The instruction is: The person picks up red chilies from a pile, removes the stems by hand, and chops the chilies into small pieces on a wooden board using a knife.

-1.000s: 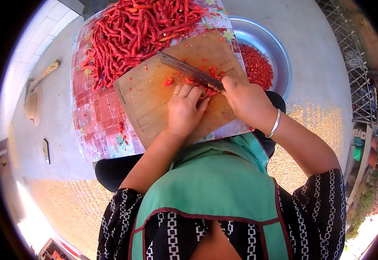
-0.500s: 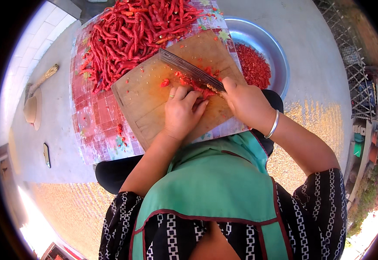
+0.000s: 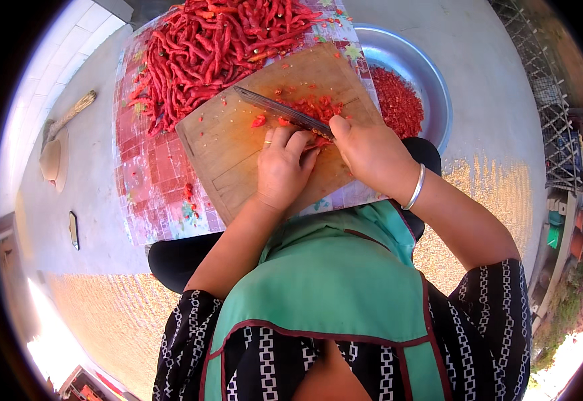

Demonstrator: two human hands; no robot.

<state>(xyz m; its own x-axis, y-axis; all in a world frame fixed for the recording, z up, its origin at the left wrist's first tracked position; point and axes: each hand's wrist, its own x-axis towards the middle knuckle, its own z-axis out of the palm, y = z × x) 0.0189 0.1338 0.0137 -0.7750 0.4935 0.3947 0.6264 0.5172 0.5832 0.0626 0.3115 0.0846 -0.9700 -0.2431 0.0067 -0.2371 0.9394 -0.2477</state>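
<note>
On the cutting board (image 3: 234, 175), brings the knife (image 3: 283, 111) gripped in the right hand (image 3: 376, 152) a bit further left, so prob getting deeper into the red chili (image 3: 322, 142) pinned under the curled left hand (image 3: 283, 168).

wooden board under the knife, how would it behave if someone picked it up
The wooden board would probably stay stiff, since it looks like a flat, solid slab. It may be awkward to lift one-handed, being much broader than the hands. The chopped red pepper lies loose on it, so bits could slide off if it tilts.
</note>
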